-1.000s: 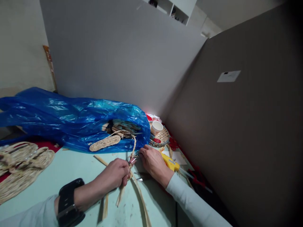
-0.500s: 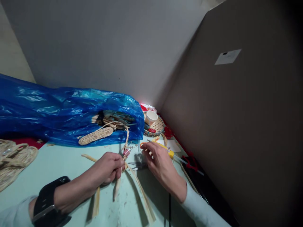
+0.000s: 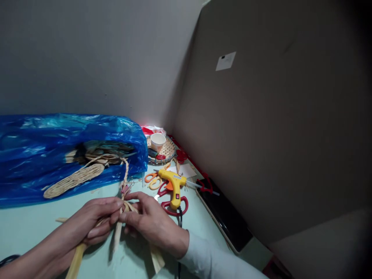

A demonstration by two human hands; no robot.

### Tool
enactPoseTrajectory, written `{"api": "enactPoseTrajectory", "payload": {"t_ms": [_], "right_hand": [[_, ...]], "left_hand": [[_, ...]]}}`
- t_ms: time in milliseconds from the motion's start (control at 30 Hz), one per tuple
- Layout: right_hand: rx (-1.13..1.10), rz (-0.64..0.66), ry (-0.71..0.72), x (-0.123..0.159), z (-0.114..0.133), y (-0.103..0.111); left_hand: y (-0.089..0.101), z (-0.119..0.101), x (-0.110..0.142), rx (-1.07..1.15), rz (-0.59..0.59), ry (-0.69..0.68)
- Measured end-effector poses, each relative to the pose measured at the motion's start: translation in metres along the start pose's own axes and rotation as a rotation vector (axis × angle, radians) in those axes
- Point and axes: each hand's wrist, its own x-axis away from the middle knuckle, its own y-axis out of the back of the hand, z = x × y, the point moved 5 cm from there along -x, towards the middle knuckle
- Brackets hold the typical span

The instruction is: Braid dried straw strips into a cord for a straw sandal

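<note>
Grey wall panel [image 3: 87,58] fills upper left of frame; darker panel [image 3: 261,116] at right, w/ small white card [image 3: 226,61] on it, upper ctr-right. Pale green tabletop [image 3: 31,223] below.

Straw braid [image 3: 126,174] noted lower ctr-left: runs down from mouth of blue plastic bag [image 3: 26,155] to both hands; small pinkish clip [image 3: 124,189] on it just above fingers, detail too small to read. L hand [image 3: 100,219], lower left, pinches braid's lower end btwn thumb & fingers. R hand [image 3: 154,221], lower ctr, curled in at same spot, thumb & forefinger pinching straw strands [image 3: 117,234]; loose ends hang below both hands.

Flat oval coil [image 3: 75,180] of braid lies at bag's lower edge; dark-tied straw bundle [image 3: 109,149] in bag mouth. Right of R hand: yellow glue gun [image 3: 174,186] lies across red-handled scissors [image 3: 186,203]; orange-handled scissors [image 3: 149,177] just beside. Behind, woven tray [image 3: 170,149] holds paper cup [image 3: 157,142]. Glossy black flat object [image 3: 226,221], lower right, ID unclear.
</note>
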Motion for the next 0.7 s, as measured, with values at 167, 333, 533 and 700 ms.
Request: {"api": "enactPoseTrajectory", "payload": {"t_ms": [167,333,533,700], "right_hand": [[0.263,-0.031,0.047,0.009,0.012,0.01],[0.32,0.205,-0.046,0.022,0.026,0.025],[0.287,0.035,0.142,0.023,0.039,0.027],[0.004,0.07,0.029,0.018,0.025,0.014]], "left_hand": [[0.001,-0.006,0.005,0.081,-0.028,0.015],[0.002,-0.012,0.011,0.154,-0.053,0.038],[-0.008,-0.018,0.016,0.239,-0.047,0.035],[-0.014,-0.015,0.015,0.246,0.007,0.018]]}}
